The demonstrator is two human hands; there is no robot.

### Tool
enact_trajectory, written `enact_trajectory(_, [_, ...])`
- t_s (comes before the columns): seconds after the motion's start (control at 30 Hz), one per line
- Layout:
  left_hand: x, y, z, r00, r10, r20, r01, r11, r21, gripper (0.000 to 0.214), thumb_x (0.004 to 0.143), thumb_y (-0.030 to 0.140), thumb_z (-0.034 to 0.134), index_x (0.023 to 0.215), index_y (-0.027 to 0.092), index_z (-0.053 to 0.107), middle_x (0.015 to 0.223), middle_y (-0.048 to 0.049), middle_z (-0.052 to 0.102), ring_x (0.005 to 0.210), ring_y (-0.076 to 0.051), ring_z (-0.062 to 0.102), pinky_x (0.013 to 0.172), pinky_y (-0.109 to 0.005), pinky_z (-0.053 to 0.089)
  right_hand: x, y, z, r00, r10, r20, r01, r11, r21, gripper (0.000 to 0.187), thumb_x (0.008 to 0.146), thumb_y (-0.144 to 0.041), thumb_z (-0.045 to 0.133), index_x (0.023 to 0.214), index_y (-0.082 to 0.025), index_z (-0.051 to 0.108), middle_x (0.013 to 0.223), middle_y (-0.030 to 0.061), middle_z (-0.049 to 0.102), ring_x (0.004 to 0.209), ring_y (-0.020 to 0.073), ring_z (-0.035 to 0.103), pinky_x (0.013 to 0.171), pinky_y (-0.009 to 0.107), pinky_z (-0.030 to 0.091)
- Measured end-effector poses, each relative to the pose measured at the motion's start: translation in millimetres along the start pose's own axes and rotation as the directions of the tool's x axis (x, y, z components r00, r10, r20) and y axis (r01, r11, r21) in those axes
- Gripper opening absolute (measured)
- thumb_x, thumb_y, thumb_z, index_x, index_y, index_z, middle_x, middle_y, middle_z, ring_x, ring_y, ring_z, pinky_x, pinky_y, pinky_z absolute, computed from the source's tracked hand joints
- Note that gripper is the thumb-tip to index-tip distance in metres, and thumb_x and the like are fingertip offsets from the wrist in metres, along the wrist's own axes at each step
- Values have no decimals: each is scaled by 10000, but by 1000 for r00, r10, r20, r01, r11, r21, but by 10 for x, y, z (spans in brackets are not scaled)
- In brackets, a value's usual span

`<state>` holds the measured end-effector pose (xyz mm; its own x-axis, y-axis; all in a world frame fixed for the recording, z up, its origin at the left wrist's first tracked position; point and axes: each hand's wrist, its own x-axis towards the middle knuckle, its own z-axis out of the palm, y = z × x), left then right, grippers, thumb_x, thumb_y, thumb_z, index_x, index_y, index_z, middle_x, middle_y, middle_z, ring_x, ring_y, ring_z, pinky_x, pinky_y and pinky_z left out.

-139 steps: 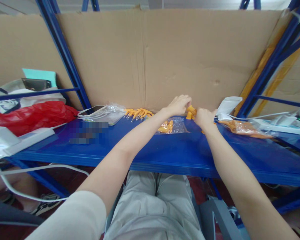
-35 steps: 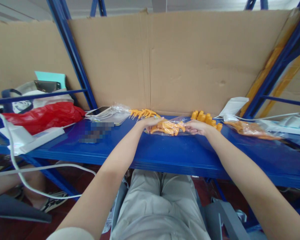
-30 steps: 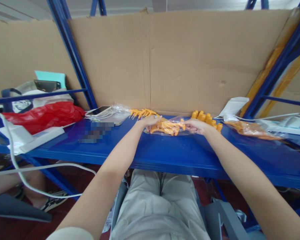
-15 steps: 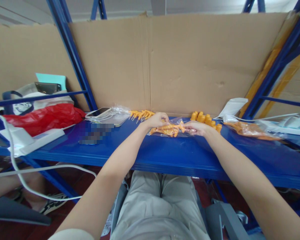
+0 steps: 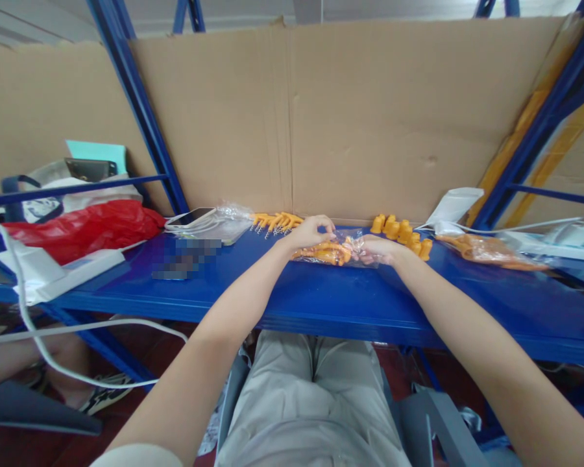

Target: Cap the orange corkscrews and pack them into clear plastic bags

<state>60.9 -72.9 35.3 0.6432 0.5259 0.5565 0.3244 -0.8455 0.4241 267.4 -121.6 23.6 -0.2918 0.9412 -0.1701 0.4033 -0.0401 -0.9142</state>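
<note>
A clear plastic bag point(image 5: 354, 237) with several orange pieces point(image 5: 328, 252) inside lies on the blue shelf in front of me. My left hand point(image 5: 313, 232) is at the bag's left upper side, fingers curled in a pinch on the film. At the right end, my right hand point(image 5: 377, 249) grips the bag, its fingers partly covered by the shiny plastic. Behind my left hand is a row of orange pieces with small metal chains point(image 5: 275, 222). Several orange knob-like pieces point(image 5: 400, 231) stand just beyond my right hand.
A larger bag of orange parts point(image 5: 489, 250) lies to the right, near a white adapter and cables. On the left are a phone point(image 5: 198, 216), a red plastic bag point(image 5: 90, 228) and a white power strip point(image 5: 82, 274). Cardboard point(image 5: 370, 123) closes off the back. Another person's leg shows at lower left.
The orange piece near my right hand has shifted left and lower among the others in the bag. My left hand has lifted slightly, its fingers more raised.
</note>
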Motion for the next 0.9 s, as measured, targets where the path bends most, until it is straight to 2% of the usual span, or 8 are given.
enact_trajectory(0.13, [-3, -9, 18, 998, -32, 48, 31, 999, 13, 100, 767, 207, 667, 678, 164, 654, 969, -70, 710, 975, -190, 633, 946, -358, 451, -46, -9, 32, 1000, -20, 12, 20, 1000, -19, 254, 742, -278, 655, 532, -186, 546, 465, 7, 547, 413, 78, 441, 410, 198, 320])
enact_trajectory(0.27, [4, -19, 32, 997, -65, 44, 62, 996, 56, 209, 856, 311, 599, 733, 160, 676, 987, -82, 711, 986, -197, 631, 949, -338, 443, -33, 12, 18, 998, 8, 57, -2, 995, -101, 200, 714, -220, 659, 535, -180, 577, 469, 22, 587, 425, 105, 489, 437, 216, 371])
enact_trajectory(0.43, [21, -87, 93, 983, -183, 23, 171, 950, 263, 320, 936, 404, 468, 993, 186, 696, 1182, -83, 667, 1165, -231, 552, 1055, -384, 360, 7, 33, 14, 998, 15, 53, -10, 996, -90, 123, 686, -169, 659, 573, -186, 611, 504, 14, 626, 467, 120, 539, 494, 221, 447])
enact_trajectory(0.57, [0, -142, 184, 942, -328, 67, 274, 871, 407, 430, 963, 433, 382, 1230, 182, 608, 1365, -107, 565, 1289, -266, 460, 1095, -420, 305, -30, -26, 64, 998, 59, 31, -57, 995, -77, 213, 747, -260, 668, 562, -193, 587, 485, 20, 617, 451, 129, 546, 496, 235, 461])
enact_trajectory(0.7, [-15, -167, 246, 929, -359, 94, 282, 847, 451, 485, 975, 429, 333, 1312, 155, 551, 1421, -128, 518, 1324, -277, 430, 1108, -421, 280, -43, -62, 93, 996, 86, -12, -87, 994, -73, 255, 754, -324, 661, 547, -200, 580, 453, 28, 602, 418, 141, 537, 468, 257, 468])
enact_trajectory(0.83, [-2, -182, 264, 925, -360, 121, 263, 837, 480, 497, 978, 426, 314, 1317, 147, 550, 1418, -123, 526, 1321, -263, 443, 1105, -373, 280, -20, -37, 72, 993, 98, -68, -105, 988, -110, 229, 737, -316, 660, 550, -197, 603, 469, 53, 624, 469, 185, 595, 509, 295, 492])
enact_trajectory(0.9, [4, -188, 269, 921, -367, 129, 263, 832, 488, 500, 979, 426, 312, 1314, 145, 553, 1417, -124, 528, 1316, -265, 451, 1098, -366, 289, -14, -28, 61, 994, 89, -60, -96, 987, -131, 242, 754, -294, 642, 541, -186, 604, 473, 64, 627, 467, 170, 588, 513, 278, 484])
